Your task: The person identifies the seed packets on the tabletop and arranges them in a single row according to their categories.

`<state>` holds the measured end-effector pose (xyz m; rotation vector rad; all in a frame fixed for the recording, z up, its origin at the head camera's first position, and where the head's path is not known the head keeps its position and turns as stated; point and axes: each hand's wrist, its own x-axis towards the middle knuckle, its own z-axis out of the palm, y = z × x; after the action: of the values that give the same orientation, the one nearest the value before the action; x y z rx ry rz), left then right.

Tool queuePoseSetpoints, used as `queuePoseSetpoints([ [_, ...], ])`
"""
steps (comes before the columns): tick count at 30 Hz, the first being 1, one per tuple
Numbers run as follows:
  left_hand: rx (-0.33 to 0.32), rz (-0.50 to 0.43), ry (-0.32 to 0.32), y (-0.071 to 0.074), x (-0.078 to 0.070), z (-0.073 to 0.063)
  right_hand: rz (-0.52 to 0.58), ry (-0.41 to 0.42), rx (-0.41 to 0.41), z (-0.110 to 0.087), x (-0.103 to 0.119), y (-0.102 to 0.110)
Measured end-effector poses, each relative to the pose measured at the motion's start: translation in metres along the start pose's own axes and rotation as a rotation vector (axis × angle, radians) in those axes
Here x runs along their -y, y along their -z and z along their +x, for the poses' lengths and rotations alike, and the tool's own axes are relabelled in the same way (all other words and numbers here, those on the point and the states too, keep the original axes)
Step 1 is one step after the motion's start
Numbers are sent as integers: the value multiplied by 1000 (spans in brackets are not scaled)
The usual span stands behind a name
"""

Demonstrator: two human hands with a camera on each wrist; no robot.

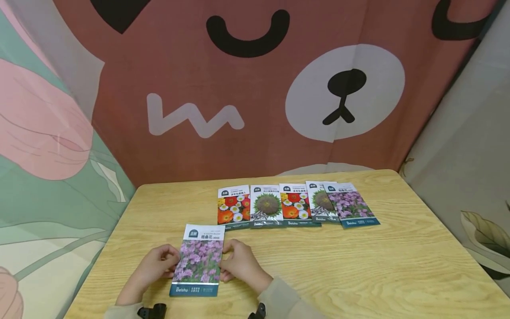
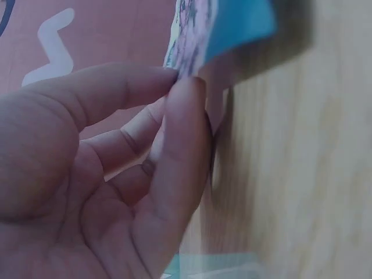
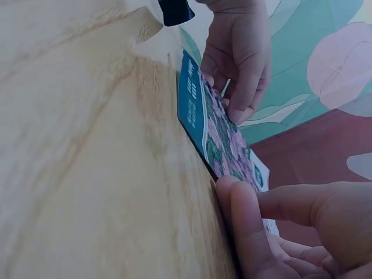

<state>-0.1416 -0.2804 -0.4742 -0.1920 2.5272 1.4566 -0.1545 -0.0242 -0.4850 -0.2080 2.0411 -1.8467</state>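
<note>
Pale beige is dressing both arms: the left sleeve [image 1: 122, 312] is peeking in as a short strip at the bottom edge of the head view, while the right sleeve [image 1: 286, 301] is showing longer and broader, soft creases crossing its cloth. Black is taking over below, the left band [image 1: 153, 311] sporting a chunky, blocky piece, the right band [image 1: 257, 312] showing a rounded dark end before the frame is cutting it off. Past the cloth, the left hand [image 1: 158, 263] and right hand [image 1: 241, 263] are going bare.
</note>
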Motion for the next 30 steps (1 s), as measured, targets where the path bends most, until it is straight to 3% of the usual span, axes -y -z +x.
queuePoseSetpoints([
  [8,-23,113,-31,-3,-1,-1,-96,22,-15,4,-2,-1],
  [16,-63,209,-11,-7,-6,-1,-102,1,-9,6,-1,-1],
  [30,-70,323,47,-7,-14,-3,-114,7,15,8,-3,0],
])
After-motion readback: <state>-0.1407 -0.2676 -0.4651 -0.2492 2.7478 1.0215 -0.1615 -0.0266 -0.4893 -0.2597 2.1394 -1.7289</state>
